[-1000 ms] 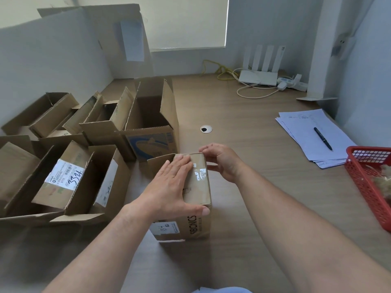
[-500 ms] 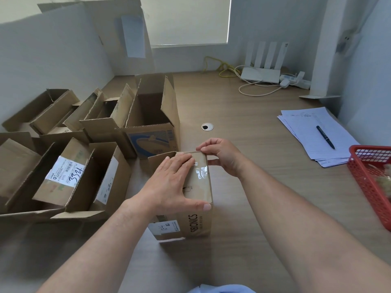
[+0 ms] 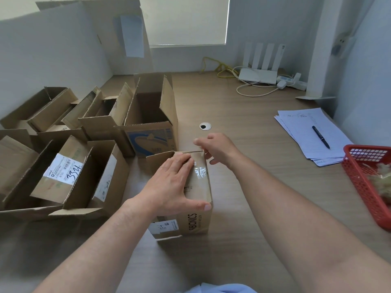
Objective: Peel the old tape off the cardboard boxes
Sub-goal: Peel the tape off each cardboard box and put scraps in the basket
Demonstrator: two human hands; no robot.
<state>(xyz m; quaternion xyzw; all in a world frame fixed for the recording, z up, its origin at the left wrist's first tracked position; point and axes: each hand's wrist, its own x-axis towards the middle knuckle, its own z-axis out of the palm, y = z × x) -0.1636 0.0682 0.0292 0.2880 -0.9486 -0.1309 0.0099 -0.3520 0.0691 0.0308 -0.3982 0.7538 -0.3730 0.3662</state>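
While the left hand (image 3: pixel 169 185) lies flat on top of the box (image 3: pixel 198 220), fingers straight and together and thumb stretched along the near top edge, the right hand (image 3: pixel 218 149) sits just beyond it at the box's far edge, its fingers curled with the tips at the far right corner. Whether those fingers pinch anything cannot be told, since they are blurred. Clear tape (image 3: pixel 200 172), wrinkled and shiny, lies on the box top just right of the left fingertips and just nearer than the right hand. The box stands on the counter (image 3: pixel 243 187), with a white label (image 3: pixel 167 226) on its near side below the left wrist. Left of the left hand stand several open boxes (image 3: pixel 148 115), flaps up. Right of the right hand, well apart, lie papers (image 3: pixel 304 132) with a pen (image 3: pixel 321 137) on them, and a red basket (image 3: pixel 359 182) just nearer than these. Far beyond both hands sits a white router (image 3: pixel 258 75).
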